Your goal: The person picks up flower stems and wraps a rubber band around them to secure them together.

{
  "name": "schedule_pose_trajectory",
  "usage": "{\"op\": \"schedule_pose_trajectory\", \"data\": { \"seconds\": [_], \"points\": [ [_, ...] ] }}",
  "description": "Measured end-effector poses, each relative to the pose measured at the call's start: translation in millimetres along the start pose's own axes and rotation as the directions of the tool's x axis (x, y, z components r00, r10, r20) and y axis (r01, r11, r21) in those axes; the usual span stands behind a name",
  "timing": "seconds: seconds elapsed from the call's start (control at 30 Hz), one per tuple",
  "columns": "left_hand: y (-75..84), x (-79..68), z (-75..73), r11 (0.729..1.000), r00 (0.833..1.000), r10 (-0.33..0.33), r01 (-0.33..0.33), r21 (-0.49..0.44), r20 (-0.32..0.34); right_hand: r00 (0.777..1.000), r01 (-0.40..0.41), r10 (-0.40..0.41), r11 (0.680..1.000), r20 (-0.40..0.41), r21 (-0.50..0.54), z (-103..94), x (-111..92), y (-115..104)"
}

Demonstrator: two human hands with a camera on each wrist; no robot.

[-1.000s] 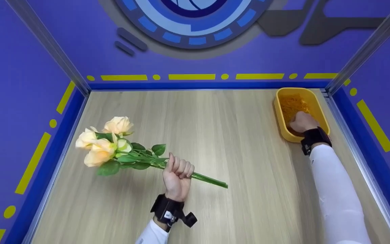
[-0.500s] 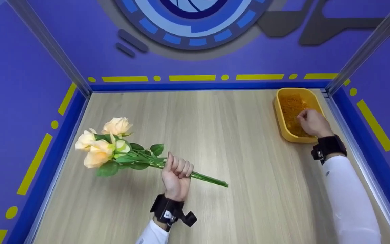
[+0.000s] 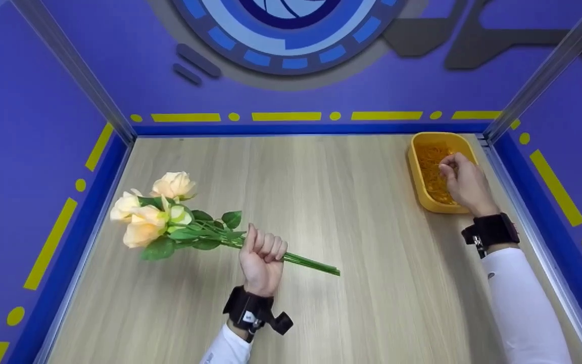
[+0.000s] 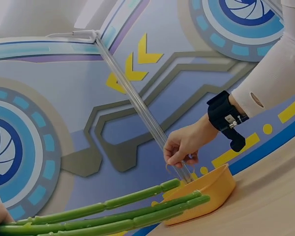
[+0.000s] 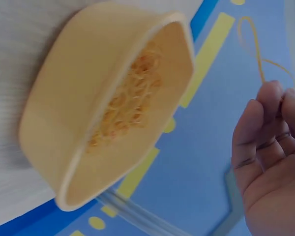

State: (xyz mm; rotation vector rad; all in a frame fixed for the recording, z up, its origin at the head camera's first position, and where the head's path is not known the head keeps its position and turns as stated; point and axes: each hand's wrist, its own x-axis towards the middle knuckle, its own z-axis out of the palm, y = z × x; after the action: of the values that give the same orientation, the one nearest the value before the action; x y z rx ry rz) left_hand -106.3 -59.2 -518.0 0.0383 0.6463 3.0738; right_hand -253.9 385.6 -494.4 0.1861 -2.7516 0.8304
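Bouquet (image 3: 186, 234) of pale roses, over the left and middle of the tabletop (image 3: 351, 202), seemingly lifted off it. Blooms (image 3: 144, 226) to the left, bare stems (image 3: 313, 264) jutting out to the right of the left hand (image 3: 261, 260), fingers wrapped round them in a full grip. Right hand (image 3: 468, 184) above the yellow box (image 5: 64, 108), grip pinched between thumb and fingertips on a thin yellow band (image 5: 258, 54); apparently just one, though hard to be sure. Pile of similar bands (image 5: 132, 98) inside the box. To lift well: raise straight up, clear the rim before swinging sideways, check for a second strand clinging, and pinch only one edge so as to leave the loop free. On the left, hold firmly without crushing, stems gathered and ends unobstructed
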Motion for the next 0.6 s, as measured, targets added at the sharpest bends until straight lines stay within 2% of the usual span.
{"op": "schedule_pose_trajectory", "data": {
  "seconds": [0.17, 0.33, 0.43, 0.6],
  "points": [
    [4.0, 5.0, 5.1, 1.000, 1.000, 0.016, -0.016, -0.007, 0.026, 0.992, 0.091, -0.090, 0.996, -0.089, 0.003, 0.1, -10, -28],
    [7.9, 10.5, 11.5, 1.000, 0.998, 0.026, -0.025, -0.015, 0.055, 0.968, 0.199, -0.191, 0.979, -0.160, 0.035, 3.9, -30, -58],
    [9.9, 13.1, 15.7, 1.000, 0.998, 0.025, -0.024, -0.008, 0.057, 0.938, 0.297, -0.278, 0.953, -0.207, 0.066, 8.1, -45, -77],
    [12.2, 16.1, 21.6, 1.000, 0.999, 0.004, -0.005, 0.024, 0.044, 0.867, 0.454, -0.401, 0.880, -0.295, 0.137, 20.7, -70, -105]
  ]
}}
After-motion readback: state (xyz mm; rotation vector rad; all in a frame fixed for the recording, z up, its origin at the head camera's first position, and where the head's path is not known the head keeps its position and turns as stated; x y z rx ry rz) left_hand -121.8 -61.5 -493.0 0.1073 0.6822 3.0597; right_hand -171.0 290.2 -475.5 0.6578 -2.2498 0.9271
